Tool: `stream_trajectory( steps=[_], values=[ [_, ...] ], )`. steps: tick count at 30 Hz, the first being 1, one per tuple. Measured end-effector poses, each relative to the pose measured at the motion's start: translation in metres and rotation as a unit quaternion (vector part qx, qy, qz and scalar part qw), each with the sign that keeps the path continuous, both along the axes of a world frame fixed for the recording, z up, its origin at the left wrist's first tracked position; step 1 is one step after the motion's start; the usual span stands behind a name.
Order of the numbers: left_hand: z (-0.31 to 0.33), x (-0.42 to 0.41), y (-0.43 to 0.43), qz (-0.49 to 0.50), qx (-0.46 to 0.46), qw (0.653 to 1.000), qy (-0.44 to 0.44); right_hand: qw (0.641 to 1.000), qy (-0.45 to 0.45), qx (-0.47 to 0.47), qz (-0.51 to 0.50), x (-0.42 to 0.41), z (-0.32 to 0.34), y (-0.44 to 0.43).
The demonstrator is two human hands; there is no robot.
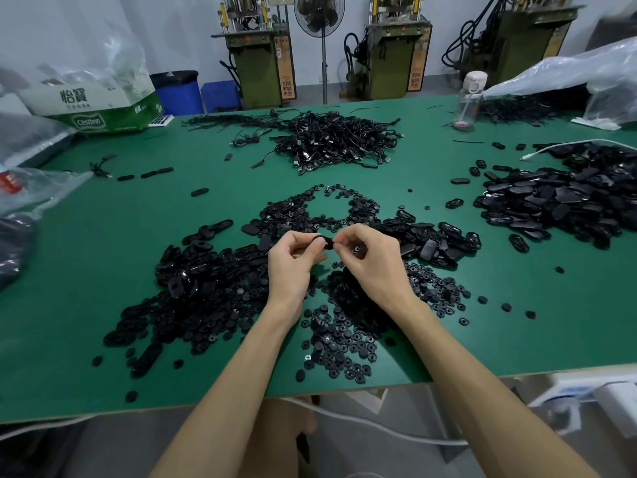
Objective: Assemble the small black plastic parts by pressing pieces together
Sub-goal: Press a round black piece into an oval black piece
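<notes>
Head view: I'm looking down on both hands, raised just above the middle of the green table (103,270). The left hand (293,260) has its fingers curled in, with thumb and forefinger pinching a small black part (321,241) at its left end. The right hand (370,260) meets it from the other side, thumb and forefinger closed on the part's right end, the other fingers curled beneath. So the part sits right between the two sets of fingertips, mostly covered by them; I can't tell if it's one piece or two.

Below the wrists lies a loose spread of round pieces (344,339), running right up to the near edge. To the left of the left hand is a heap of oval shells (200,270), with more of them just past the right hand. Further back there's a tangled pile of cables (331,139), and off to the far right a second mound of shells (558,201). A cardboard box (96,101) sits at the back left corner, and a clear bottle (470,98) stands upright at the back right.
</notes>
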State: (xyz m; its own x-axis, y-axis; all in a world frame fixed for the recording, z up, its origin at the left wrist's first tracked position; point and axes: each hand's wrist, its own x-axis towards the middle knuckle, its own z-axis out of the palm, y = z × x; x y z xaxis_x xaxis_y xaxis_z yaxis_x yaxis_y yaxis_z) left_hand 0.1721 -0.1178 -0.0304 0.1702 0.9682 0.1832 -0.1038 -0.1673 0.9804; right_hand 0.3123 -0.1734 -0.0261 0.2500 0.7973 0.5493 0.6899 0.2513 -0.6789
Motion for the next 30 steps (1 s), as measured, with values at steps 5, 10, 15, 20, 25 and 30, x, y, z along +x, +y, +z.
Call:
stream_trajectory(
  steps=[5,10,15,20,25,30],
  values=[
    [-0.0011,-0.0007,-0.0001,-0.026,0.004,1.000,0.008,1.000,0.005,-0.010,-0.001,0.0000,-0.0004,0.0010],
    [-0.0016,-0.0011,-0.0010,-0.043,0.007,0.999,0.013,1.000,0.000,-0.016,-0.009,0.0001,-0.0005,0.0008],
    [-0.0015,-0.0016,-0.0015,-0.042,0.003,0.999,0.000,1.000,-0.001,-0.014,-0.010,-0.0002,-0.0002,0.0013],
    [-0.0014,0.0000,-0.0001,-0.053,0.011,0.998,0.019,1.000,-0.003,-0.013,-0.017,0.0008,-0.0014,0.0018],
    [-0.0023,0.0005,-0.0005,-0.063,0.044,0.995,0.062,1.000,-0.011,-0.018,-0.017,0.0022,-0.0024,0.0031],
    [-0.0022,0.0005,-0.0004,-0.055,0.043,0.996,0.063,0.999,-0.023,-0.024,-0.014,0.0022,-0.0028,0.0036]
  ],
)
